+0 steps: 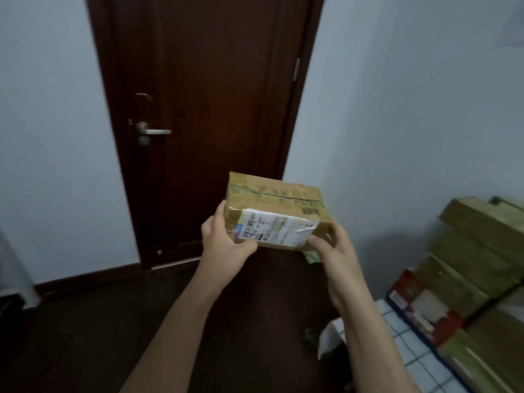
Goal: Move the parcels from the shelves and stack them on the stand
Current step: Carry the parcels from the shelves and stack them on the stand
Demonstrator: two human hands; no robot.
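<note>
Much of the scene is soft with motion blur, so the print on the white shipping label (276,230) cannot be read beyond a barcode and what looks like a single digit near its torn right corner, and the dark stamped lettering on the top of the cardboard parcel (276,199) stays illegible. The stack of boxes (479,268) at the right is cut off by the frame edge, and what carries it cannot be made out; a blue-and-white checked cloth (411,344) lies against its lower edge, and a crumpled pale bag (330,340) beside that is partly hidden behind the right forearm. A small greenish scrap under the parcel is too blurred to identify. Both bare arms reach forward from the bottom of the view, wrists slightly bent. The left hand (226,245) clamps the parcel's near left corner, fingers up along its side and thumb on the label; the right hand (331,248) grips the near right corner, fingertips pressing the label's edge. The parcel is held in the air between them, in front of a dark brown wooden door (204,95) with a metal lever handle (153,131). It is a squat rectangular box of creased brown cardboard wrapped in glossy tape. The floor (99,336) is dark.
</note>
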